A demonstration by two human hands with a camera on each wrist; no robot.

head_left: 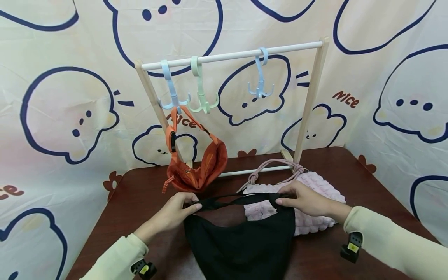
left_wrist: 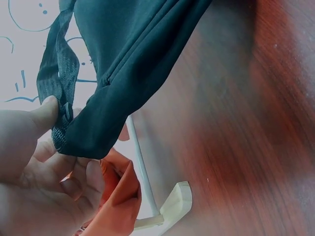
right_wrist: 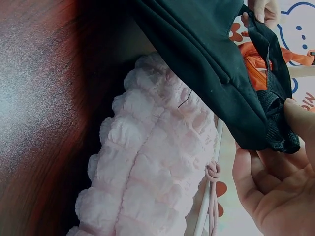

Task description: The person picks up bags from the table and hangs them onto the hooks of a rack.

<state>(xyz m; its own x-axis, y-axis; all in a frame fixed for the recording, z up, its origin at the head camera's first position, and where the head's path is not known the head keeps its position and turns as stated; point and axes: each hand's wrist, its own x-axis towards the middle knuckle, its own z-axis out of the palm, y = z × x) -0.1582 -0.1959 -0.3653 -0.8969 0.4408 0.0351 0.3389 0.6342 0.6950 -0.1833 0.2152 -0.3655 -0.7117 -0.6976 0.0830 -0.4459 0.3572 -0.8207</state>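
A black cloth shoulder bag point(head_left: 241, 241) hangs between both hands above the table, its strap running across the top. My left hand point(head_left: 173, 212) pinches the bag's left upper corner where the strap joins, seen close in the left wrist view. At the opposite corner, my right hand point(head_left: 311, 200) pinches the gathered strap end between thumb and fingers. Behind the bag on the right lies a pink puffy bag point(head_left: 320, 186) with a knotted pink strap point(head_left: 257, 175). An orange bag point(head_left: 199, 167) hangs by its strap from a blue hook point(head_left: 171, 91) at the back left.
A rack with a white rail point(head_left: 231, 57) and wooden posts point(head_left: 311, 99) stands at the back of the brown table point(head_left: 115, 217). A green hook point(head_left: 201, 87) and another blue hook point(head_left: 260, 77) hang from the rail. Patterned cloth point(head_left: 56, 116) covers the walls around.
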